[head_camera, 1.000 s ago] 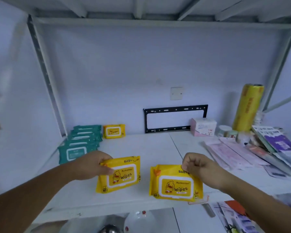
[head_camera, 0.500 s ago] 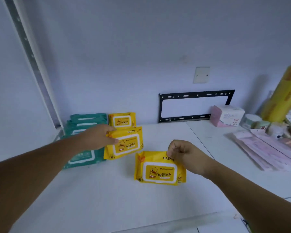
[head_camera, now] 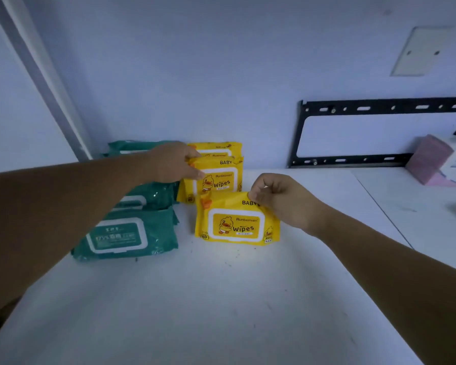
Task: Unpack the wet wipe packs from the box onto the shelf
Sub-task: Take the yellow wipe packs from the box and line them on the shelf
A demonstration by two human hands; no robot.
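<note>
Here: left hand (head_camera: 173, 162) grips middle pack (head_camera: 219, 179), right hand (head_camera: 279, 200) pinches front pack (head_camera: 234, 225).

On the shelf (head_camera: 221, 299) rests the front baby wipes pack (head_camera: 237, 222). Just behind it is the second baby wipes pack (head_camera: 216, 180), and behind that the third baby wipes pack (head_camera: 221, 148). To its left runs a row of flip-lid wipe packs (head_camera: 121, 235). Well to its right and behind are a wall bracket (head_camera: 379, 108) and a carton (head_camera: 429, 159).
</note>
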